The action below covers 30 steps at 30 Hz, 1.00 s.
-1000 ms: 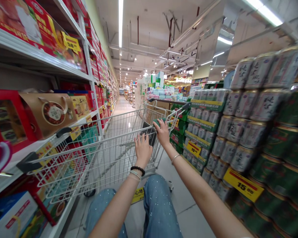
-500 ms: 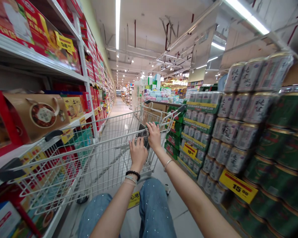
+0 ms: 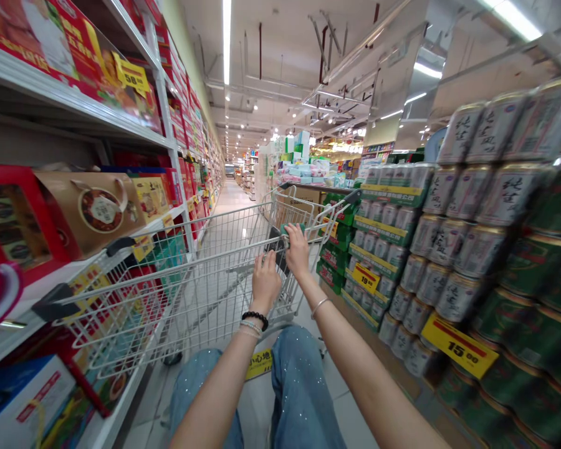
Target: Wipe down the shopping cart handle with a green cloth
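Wire shopping cart (image 3: 182,293) stands directly ahead, its thin metal rods crossing in a square mesh. The left hand (image 3: 265,282) is clenched, fingers curled over the cart's top rail (image 3: 206,264). Just beside it, the right hand (image 3: 299,252) grasps a green plastic grip (image 3: 290,229), its fingers closed over the top. A dark flat panel (image 3: 275,249) shows just behind the hands, too blurred to name. A black beaded bracelet (image 3: 256,319) circles the left wrist, and a thin metal bangle (image 3: 318,307) circles the right. Below, the legs in speckled denim jeans (image 3: 303,393) glitter faintly. To the left, white metal shelves (image 3: 37,81) carry glossy red boxes and a brown cardboard gift box (image 3: 91,199) with a round label. To the right rise stacks of pale cylindrical cans (image 3: 467,193) above rows of green cans (image 3: 528,330), with a yellow price tag (image 3: 459,346) between. A yellow floor sign (image 3: 259,365) lies on smooth pale tiles (image 3: 346,405).
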Tool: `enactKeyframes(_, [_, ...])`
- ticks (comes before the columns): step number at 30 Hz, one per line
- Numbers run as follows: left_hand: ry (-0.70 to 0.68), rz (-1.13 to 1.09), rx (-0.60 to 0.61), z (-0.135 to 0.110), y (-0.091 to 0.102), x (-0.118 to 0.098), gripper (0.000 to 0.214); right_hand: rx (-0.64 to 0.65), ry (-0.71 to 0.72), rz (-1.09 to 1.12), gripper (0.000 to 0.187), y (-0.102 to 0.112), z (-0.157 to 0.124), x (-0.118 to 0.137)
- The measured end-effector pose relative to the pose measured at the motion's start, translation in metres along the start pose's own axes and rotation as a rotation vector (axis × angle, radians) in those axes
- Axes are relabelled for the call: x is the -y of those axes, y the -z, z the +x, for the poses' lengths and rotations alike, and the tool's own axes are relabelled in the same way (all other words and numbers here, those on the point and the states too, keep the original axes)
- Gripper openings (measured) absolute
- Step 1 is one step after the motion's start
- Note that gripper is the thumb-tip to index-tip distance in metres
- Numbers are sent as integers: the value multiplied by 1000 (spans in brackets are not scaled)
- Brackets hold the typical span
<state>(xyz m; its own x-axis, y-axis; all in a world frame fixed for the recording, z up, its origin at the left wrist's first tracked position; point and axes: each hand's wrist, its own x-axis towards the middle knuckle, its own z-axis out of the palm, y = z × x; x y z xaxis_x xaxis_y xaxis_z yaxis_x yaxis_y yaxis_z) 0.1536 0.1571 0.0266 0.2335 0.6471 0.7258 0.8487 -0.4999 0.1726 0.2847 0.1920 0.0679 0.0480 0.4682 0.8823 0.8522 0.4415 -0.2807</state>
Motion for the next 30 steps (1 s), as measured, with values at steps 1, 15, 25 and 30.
enactKeyframes(1, [-9, -15, 4, -2, 2, 2, 63, 34, 47, 20, 67, -3, -2, 7])
enactKeyframes(15, [230, 231, -48, -9, 96, 108, 49, -32, 25, 47, 68, -30, -21, 35])
enactKeyframes(25, [212, 288, -64, -33, 109, 142, 49, 226, 410, 35, 60, -8, 10, 4])
enactKeyframes(30, [239, 263, -61, -40, 115, 151, 50, 13, 84, -78, 53, 6, 25, -56])
